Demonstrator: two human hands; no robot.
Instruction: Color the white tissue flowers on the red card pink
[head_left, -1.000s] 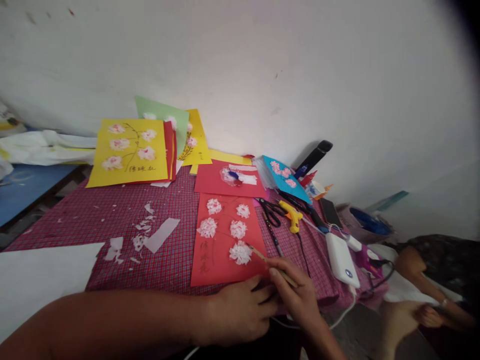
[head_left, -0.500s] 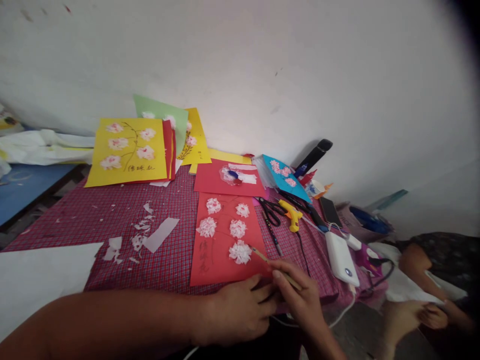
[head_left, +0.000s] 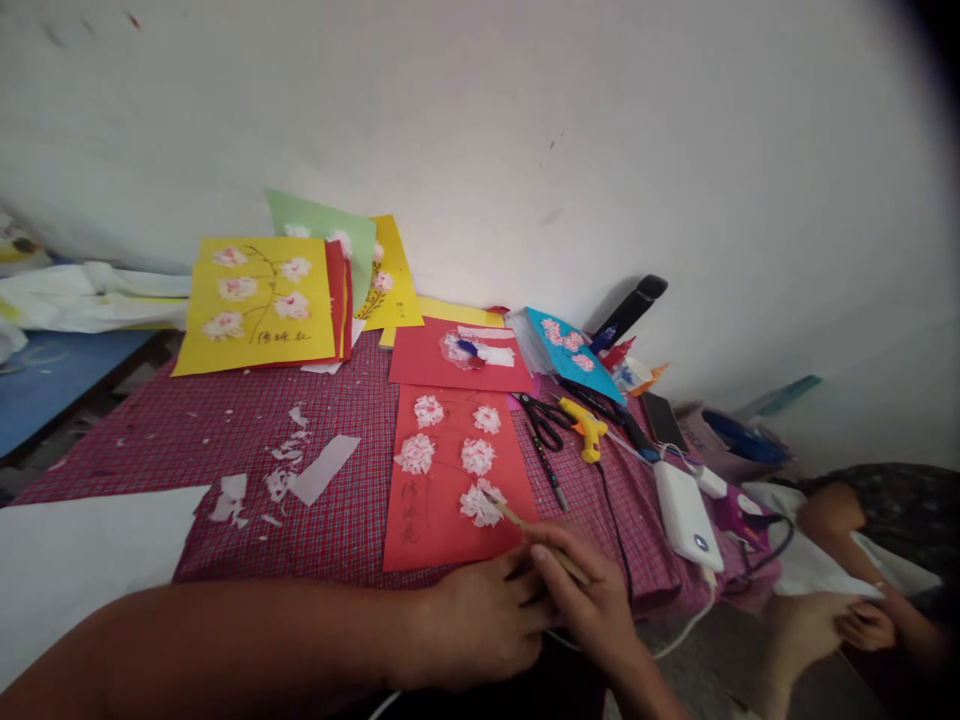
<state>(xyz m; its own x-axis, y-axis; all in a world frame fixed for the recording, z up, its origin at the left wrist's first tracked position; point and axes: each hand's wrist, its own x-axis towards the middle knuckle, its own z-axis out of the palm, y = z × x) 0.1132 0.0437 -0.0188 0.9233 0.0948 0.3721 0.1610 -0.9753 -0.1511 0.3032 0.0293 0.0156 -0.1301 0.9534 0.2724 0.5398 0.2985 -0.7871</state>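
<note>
My right hand (head_left: 589, 590) is closed around a thin paintbrush (head_left: 551, 550), its dark tip on the lowest white paper flower (head_left: 482, 504). That flower sits on a red card (head_left: 442, 510), along with several ruffled flowers that have pink-red touches, drawn stems and handwritten characters. Against the card's lower edge lies my left hand (head_left: 480, 620), palm down. Its fingers are apart and reach toward my right hand, which partly hides them; they hold nothing that I can see.
Behind the card lies another red sheet (head_left: 405, 355) with paint on a small clear dish (head_left: 454, 348). To the right are scissors (head_left: 544, 420), a yellow glue gun (head_left: 587, 425) and a white power bank (head_left: 684, 515). Paper scraps (head_left: 326, 470) lie left. Another person's hand (head_left: 866, 620) is at right.
The brush tip has moved left from the right edge of the lowest flower onto its middle, my right hand shifting slightly left with it. My left hand stays almost in place.
</note>
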